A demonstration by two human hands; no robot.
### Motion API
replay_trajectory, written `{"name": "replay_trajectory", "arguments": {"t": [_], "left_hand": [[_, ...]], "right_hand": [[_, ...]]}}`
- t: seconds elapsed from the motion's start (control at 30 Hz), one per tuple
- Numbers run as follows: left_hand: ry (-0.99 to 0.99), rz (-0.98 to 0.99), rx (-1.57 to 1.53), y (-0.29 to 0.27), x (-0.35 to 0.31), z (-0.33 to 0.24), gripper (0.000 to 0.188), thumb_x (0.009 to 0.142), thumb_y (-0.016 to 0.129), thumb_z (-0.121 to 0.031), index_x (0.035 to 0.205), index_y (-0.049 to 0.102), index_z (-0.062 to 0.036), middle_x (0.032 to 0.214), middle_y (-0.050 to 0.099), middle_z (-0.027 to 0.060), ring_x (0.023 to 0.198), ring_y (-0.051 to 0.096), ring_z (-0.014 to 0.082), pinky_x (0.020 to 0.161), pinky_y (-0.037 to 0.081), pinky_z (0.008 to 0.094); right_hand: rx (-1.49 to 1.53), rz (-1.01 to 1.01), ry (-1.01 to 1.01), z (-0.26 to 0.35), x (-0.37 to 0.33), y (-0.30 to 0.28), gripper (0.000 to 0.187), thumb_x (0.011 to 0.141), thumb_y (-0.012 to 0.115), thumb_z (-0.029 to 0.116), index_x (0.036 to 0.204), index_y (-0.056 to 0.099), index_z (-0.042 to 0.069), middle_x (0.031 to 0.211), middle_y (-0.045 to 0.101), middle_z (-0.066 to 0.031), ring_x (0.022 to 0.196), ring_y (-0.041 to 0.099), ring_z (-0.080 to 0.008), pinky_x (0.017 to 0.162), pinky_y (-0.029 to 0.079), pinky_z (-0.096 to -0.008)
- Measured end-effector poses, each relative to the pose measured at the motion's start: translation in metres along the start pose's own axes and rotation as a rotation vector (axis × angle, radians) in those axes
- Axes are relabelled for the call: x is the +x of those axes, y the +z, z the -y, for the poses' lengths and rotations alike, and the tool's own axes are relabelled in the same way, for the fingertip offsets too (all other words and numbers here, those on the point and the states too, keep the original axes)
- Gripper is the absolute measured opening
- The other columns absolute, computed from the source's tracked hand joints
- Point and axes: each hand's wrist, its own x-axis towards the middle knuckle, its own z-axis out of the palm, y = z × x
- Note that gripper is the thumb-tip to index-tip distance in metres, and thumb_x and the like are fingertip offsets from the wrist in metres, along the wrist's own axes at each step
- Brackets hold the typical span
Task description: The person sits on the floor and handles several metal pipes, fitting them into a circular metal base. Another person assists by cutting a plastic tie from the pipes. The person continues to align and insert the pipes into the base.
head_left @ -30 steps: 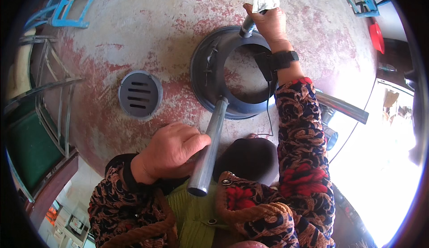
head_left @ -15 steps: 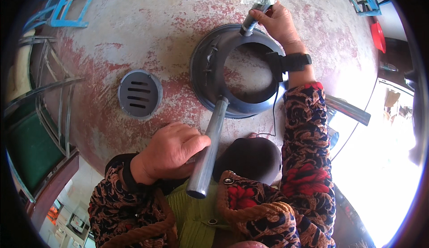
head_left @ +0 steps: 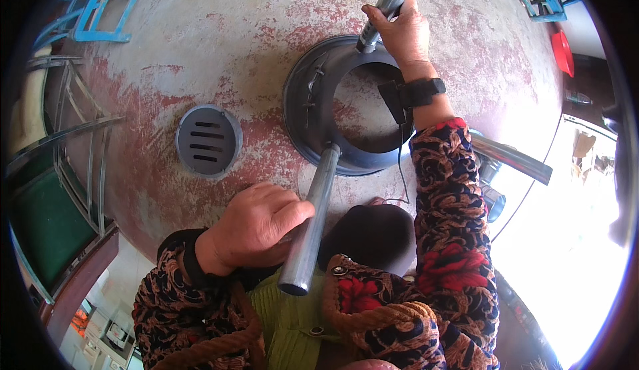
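Observation:
A dark metal ring-shaped base (head_left: 307, 103) with a round central opening lies on the floor in front of me. Metal pipes stick out from it like legs. My left hand (head_left: 259, 223) is closed round the near pipe (head_left: 313, 230), its thumb resting along the side. At the far side, my right hand (head_left: 405, 33) grips another pipe (head_left: 393, 0) close to where it joins the ring, with some fingers hidden behind it. A third pipe (head_left: 516, 159) projects to the right beyond my sleeve. The black band device on my right wrist partly covers the ring.
Left of the ring lies a round grey slotted grate (head_left: 209, 141). Blue metal frames (head_left: 103, 10) stand at the far left and far right. A red basin (head_left: 563, 53) is at the right, and a metal-framed chair with green fabric (head_left: 50, 220) at the left.
The clear plastic that was bunched at the far pipe is out of sight. My right hand and forearm have shifted slightly left. My left hand holds its place.

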Motion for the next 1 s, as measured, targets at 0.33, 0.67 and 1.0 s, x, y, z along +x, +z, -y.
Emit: {"name": "replay_trajectory", "arguments": {"t": [0.33, 0.67, 1.0], "left_hand": [[0.013, -0.004, 0.001, 0.002, -0.002, 0.003, 0.034, 0.068, 0.079, -0.012, 0.095, 0.059, -0.0063, 0.081, 0.064, 0.0069, 0.069, 0.062, 0.0265, 0.061, 0.046, 0.0367], [0.033, 0.002, -0.030, 0.001, 0.005, 0.004, 0.029, 0.072, 0.072, -0.011, 0.097, 0.058, -0.0083, 0.076, 0.056, 0.0041, 0.068, 0.059, 0.0255, 0.061, 0.045, 0.0373], [0.029, 0.010, -0.044, 0.000, 0.003, 0.003, 0.034, 0.067, 0.078, -0.011, 0.094, 0.058, -0.0073, 0.080, 0.063, 0.0062, 0.067, 0.061, 0.0265, 0.060, 0.046, 0.0366]], "right_hand": [[0.354, 0.397, 0.057, -0.014, 0.011, -0.016, 0.044, 0.081, 0.076, 0.041, 0.102, 0.064, 0.004, 0.089, 0.070, -0.0152, 0.087, 0.068, -0.0281, 0.079, 0.052, -0.0385], [-0.025, 0.141, -0.122, 0.001, 0.004, -0.006, 0.056, 0.075, 0.079, 0.053, 0.083, 0.056, 0.003, 0.069, 0.064, -0.0143, 0.067, 0.066, -0.0324, 0.063, 0.053, -0.0402], [0.096, 0.200, 0.005, -0.007, 0.003, 0.003, 0.059, 0.075, 0.078, 0.054, 0.090, 0.056, 0.002, 0.079, 0.066, -0.0186, 0.075, 0.066, -0.0366, 0.069, 0.053, -0.0427]]}}
